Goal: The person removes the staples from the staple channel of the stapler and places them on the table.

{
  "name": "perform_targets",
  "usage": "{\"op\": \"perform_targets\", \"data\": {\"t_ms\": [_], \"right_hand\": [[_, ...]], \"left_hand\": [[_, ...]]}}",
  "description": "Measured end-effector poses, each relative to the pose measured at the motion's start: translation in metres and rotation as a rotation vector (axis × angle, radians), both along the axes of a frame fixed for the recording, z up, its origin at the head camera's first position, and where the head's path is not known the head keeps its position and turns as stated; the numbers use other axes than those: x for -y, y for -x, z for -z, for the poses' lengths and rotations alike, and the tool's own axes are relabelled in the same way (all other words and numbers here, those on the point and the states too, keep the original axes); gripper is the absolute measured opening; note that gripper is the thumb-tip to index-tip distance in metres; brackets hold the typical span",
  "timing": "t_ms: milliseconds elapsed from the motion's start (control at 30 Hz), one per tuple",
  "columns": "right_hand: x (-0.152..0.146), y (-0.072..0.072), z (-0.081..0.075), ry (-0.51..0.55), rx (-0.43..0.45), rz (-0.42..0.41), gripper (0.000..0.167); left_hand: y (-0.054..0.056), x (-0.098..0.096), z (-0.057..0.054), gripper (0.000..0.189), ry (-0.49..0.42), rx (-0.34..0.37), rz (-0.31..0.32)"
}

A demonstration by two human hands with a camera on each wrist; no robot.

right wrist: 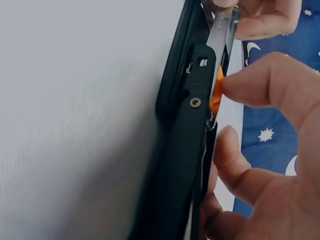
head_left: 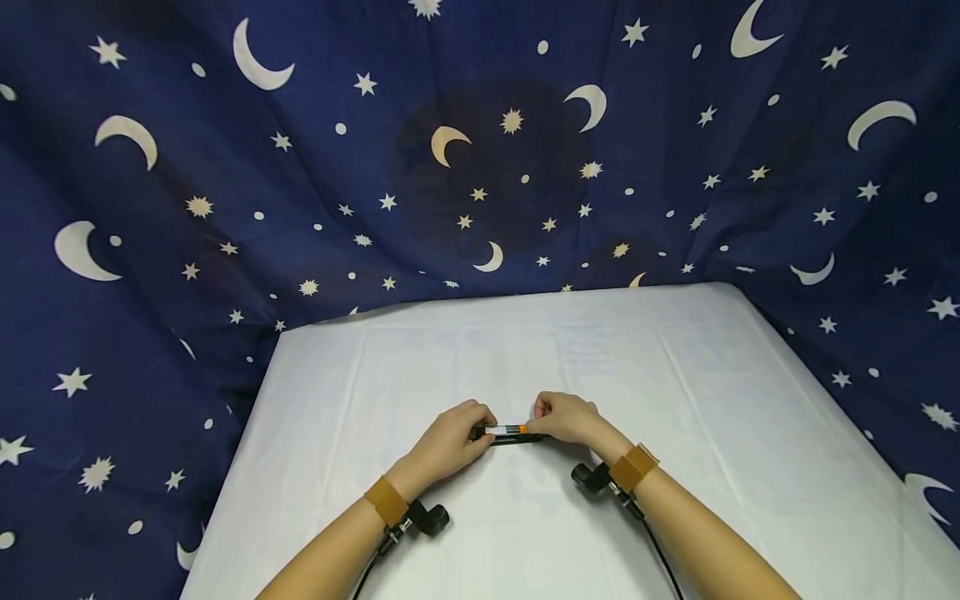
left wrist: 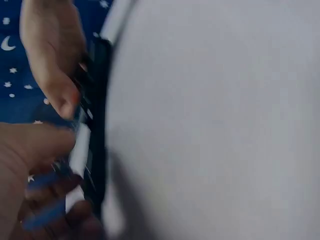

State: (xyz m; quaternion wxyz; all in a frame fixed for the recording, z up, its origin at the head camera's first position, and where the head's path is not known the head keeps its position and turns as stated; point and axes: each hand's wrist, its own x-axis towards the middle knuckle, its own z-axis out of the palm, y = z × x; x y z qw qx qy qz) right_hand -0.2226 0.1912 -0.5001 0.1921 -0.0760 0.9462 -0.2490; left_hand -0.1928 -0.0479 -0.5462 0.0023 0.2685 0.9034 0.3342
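A black stapler [head_left: 517, 440] lies opened on the white table, with both hands at it. My left hand [head_left: 452, 435] grips its left end, thumb in front and fingers behind. At the right end, my right hand [head_left: 570, 419] bends over it. Its thumb tip presses the orange pusher [right wrist: 216, 95] in the silver channel [right wrist: 219, 35], while its other fingers curl against the far side of the stapler. A rivet [right wrist: 195, 102] shows on the black side arm. In the left wrist view the stapler [left wrist: 99, 115] is blurred and partly hidden by fingers.
The white table [head_left: 675, 375] spreads around the hands. A dark blue curtain [head_left: 487, 83] with moons and stars hangs behind and beside it. Each wrist carries a brown strap [head_left: 633, 468] with a small black camera [head_left: 588, 477] and a cable [head_left: 660, 554].
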Motion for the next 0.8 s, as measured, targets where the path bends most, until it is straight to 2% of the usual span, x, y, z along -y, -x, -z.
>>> {"op": "perform_targets", "data": {"t_ms": [167, 267, 400, 567, 800], "right_hand": [[-0.003, 0.004, -0.002, -0.002, 0.008, -0.011, 0.019], [-0.004, 0.003, -0.002, -0.004, 0.013, -0.006, 0.018], [-0.004, 0.001, 0.000, 0.000, 0.027, -0.001, 0.015], [-0.002, -0.002, 0.002, 0.007, 0.021, -0.013, 0.015], [-0.002, -0.003, -0.002, 0.018, 0.011, -0.001, 0.013]], "left_hand": [[-0.001, -0.021, -0.014, 0.031, 0.035, 0.139, -0.172], [0.002, -0.036, -0.020, 0.031, 0.095, 0.182, -0.222], [0.004, -0.046, -0.026, 0.027, 0.155, 0.247, -0.246], [0.006, -0.048, -0.035, 0.024, 0.181, 0.334, -0.256], [0.010, -0.054, -0.053, 0.032, 0.236, 0.388, -0.259]]}}
